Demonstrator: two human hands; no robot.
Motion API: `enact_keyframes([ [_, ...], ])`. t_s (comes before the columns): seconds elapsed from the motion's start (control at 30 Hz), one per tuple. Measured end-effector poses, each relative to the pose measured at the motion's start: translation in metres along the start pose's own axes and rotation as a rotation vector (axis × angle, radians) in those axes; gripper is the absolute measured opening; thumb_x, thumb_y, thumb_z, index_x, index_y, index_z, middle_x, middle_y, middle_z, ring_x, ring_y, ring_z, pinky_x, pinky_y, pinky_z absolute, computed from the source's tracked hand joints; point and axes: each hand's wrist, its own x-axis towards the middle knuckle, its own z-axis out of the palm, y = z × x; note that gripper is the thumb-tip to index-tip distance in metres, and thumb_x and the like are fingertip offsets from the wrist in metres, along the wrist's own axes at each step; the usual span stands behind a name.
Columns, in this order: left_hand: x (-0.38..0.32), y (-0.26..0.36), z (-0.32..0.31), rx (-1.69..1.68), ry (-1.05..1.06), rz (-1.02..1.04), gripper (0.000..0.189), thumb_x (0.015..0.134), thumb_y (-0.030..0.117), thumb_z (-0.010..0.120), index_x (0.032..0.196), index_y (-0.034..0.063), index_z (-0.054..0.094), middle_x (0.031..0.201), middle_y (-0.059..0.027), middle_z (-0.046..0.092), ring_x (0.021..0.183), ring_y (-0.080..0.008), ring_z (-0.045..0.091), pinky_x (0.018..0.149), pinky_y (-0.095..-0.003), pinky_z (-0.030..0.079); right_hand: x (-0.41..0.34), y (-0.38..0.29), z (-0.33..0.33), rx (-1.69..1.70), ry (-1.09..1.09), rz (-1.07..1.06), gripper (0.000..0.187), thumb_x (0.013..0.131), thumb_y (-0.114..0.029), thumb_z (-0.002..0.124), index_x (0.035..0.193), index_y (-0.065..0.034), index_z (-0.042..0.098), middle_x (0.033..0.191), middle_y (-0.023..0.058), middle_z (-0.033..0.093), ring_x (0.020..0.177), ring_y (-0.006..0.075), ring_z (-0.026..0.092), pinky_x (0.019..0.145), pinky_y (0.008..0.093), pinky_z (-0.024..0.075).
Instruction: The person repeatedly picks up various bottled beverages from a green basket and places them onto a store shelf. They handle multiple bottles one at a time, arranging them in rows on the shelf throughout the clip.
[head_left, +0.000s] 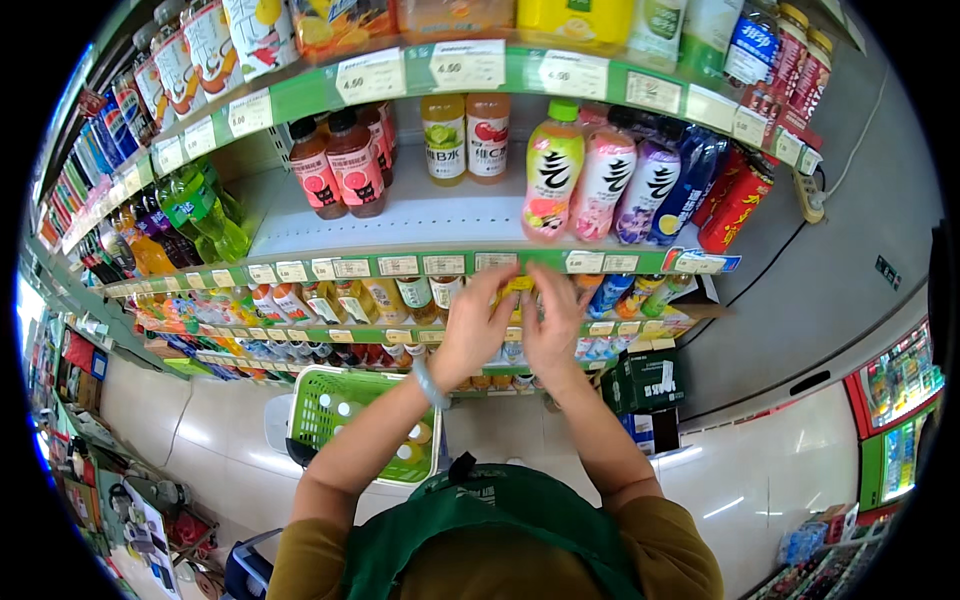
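Observation:
My left hand (480, 322) and my right hand (553, 319) are raised close together at the green price rail (536, 262), their fingers bent and slightly blurred. Something yellow (520, 285) shows between them; whether it is held or stands on the lower shelf, I cannot tell. Above the rail, the shelf (420, 217) holds pink-labelled bottles (358, 169) at left, a yellow-green drink bottle (445, 142) and a pinkish one (487, 142) at the back. A green-capped bottle (553, 176) leads a row with white-and-pink (604, 184) and purple (649, 187) bottles at right.
A green shopping basket (300, 409) with capped bottles sits on the floor to the left. A dark green carton (649, 379) stands at lower right. Overhead, a shelf with price tags (469, 66) juts out. A power strip (808, 195) hangs beside the right wall.

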Motion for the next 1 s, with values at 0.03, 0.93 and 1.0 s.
enact_keyframes([
  [0.03,0.023,0.006,0.007,0.028,0.061,0.038,0.036,0.085,-0.002,0.058,0.121,-0.005,0.053,0.111,-0.0182,0.061,0.102,-0.0294,0.062,0.088,-0.0344,0.05,0.018,0.003,-0.009,-0.031,0.048,-0.035,0.042,0.081,0.004,0.06,0.121,0.0026,0.052,0.119,0.0211,0.057,0.111,0.0382,0.053,0.093,0.0429,0.0438],
  [0.93,0.097,0.041,0.033,-0.524,0.246,-0.031,0.066,0.064,-0.004,0.076,0.117,0.0025,0.038,0.102,-0.011,0.061,0.083,-0.0168,0.062,0.066,-0.0291,0.054,0.081,0.004,-0.047,0.262,0.078,-0.138,0.055,0.085,-0.023,0.067,0.127,0.0047,0.044,0.118,0.0226,0.054,0.104,0.0369,0.056,0.088,0.0412,0.0457],
  [1.0,0.078,0.044,0.018,-0.399,0.278,0.038,0.063,0.066,0.0,0.078,0.118,0.0024,0.041,0.103,-0.0095,0.061,0.09,-0.0175,0.061,0.077,-0.0312,0.052,0.082,-0.015,-0.051,0.259,0.066,-0.156,0.058,0.084,-0.024,0.069,0.128,0.0041,0.044,0.119,0.0207,0.054,0.107,0.0332,0.056,0.09,0.0396,0.0458],
])
